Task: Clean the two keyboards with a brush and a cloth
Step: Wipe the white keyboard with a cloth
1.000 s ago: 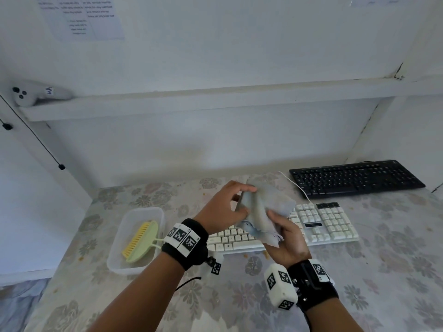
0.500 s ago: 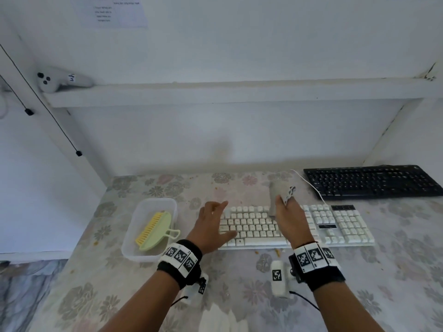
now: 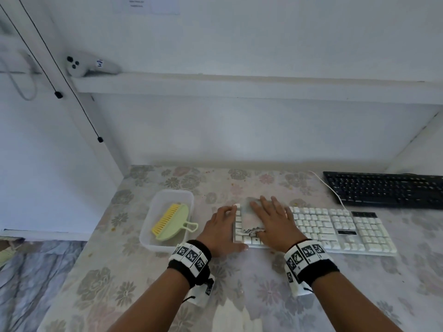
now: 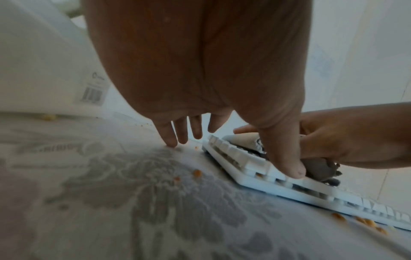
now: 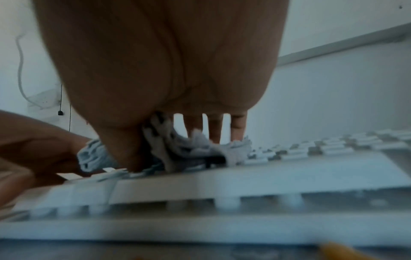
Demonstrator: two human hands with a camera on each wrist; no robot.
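Table [image 3: 239, 295]: white keyboard [image 3: 335, 226] lies at the centre, running left to right. A second keyboard [image 3: 383, 190] lies farther back and to the right, apart from the first. Container [image 3: 167, 197] stands just left of the white keyboard; brush [image 3: 172, 221] lies in it. Cloth [image 3: 249, 216] lies on the left end of the white keyboard, under the right hand [image 3: 275, 221]. Left hand [image 3: 220, 228] rests at that keyboard's left edge, between keyboard and container. Shelf [image 3: 239, 85] runs above the table's far side; controller [image 3: 88, 65] lies on its left end.

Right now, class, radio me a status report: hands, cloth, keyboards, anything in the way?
Right hand flat, pressing cloth on white keyboard. Left hand steadies its left end. Black keyboard untouched. Brush in tub; crumbs on table.
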